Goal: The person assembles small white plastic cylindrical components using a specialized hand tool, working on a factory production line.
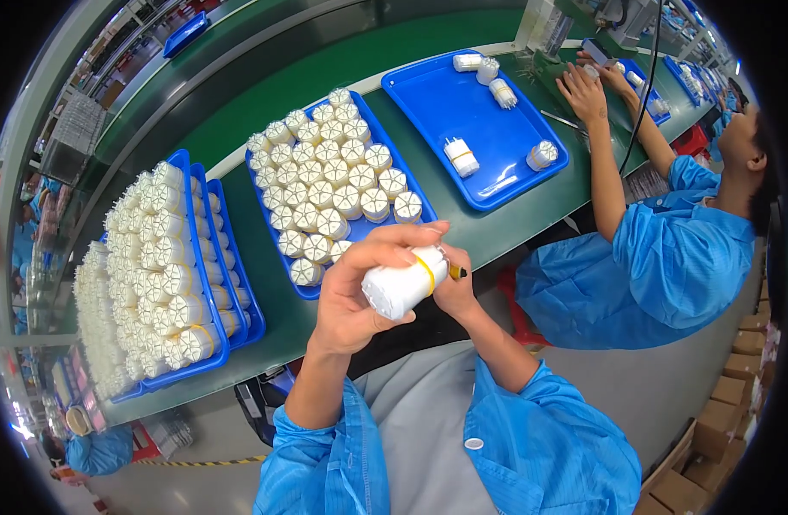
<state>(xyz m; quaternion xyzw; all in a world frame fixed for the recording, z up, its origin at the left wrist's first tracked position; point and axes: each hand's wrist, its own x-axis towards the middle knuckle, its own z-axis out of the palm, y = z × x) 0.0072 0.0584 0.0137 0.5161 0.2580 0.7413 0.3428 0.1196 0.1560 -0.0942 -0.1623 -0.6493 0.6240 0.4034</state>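
Head view: left hand grip closed around white bundle with yellow band, right hand grip pinched on small marker at its end, above desk; blue tray just beyond holds many bundles, judged mostly unprocessed.

Just ahead of the fingers, passage is blocked by a blue tray packed with white cylinders. Bare green bench is left open to their right.
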